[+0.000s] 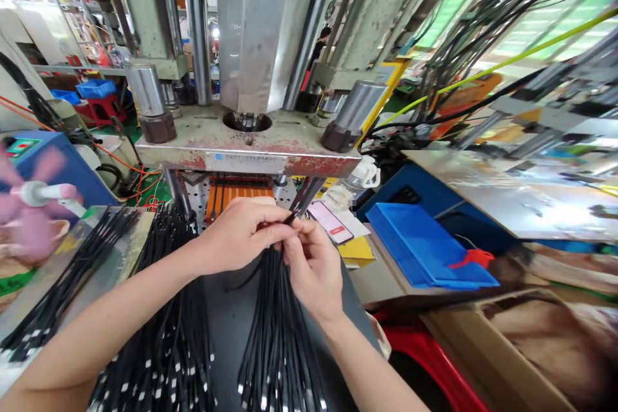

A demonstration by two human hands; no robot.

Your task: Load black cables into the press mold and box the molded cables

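My left hand (244, 232) and my right hand (316, 264) meet above the dark work surface (224, 328), in front of the press. Both are closed, fingertips pinched together on the end of a black cable (291, 218); most of that end is hidden by the fingers. Under my hands a bundle of black cables (282, 335) lies towards me, with pale tips at the near end. Left of it, partly behind my left forearm, lies a thicker bundle of black cables (167, 354). An orange slotted fixture (232, 196) sits in the press just beyond my left hand.
The press's heavy crossbeam (246, 158) spans above the fixture. More cables (82, 270) lie at the left, near a pink fan (36, 196). On the right are a phone (331, 222), a blue tray (425, 248) and a cardboard box (483, 341). A person stands far back.
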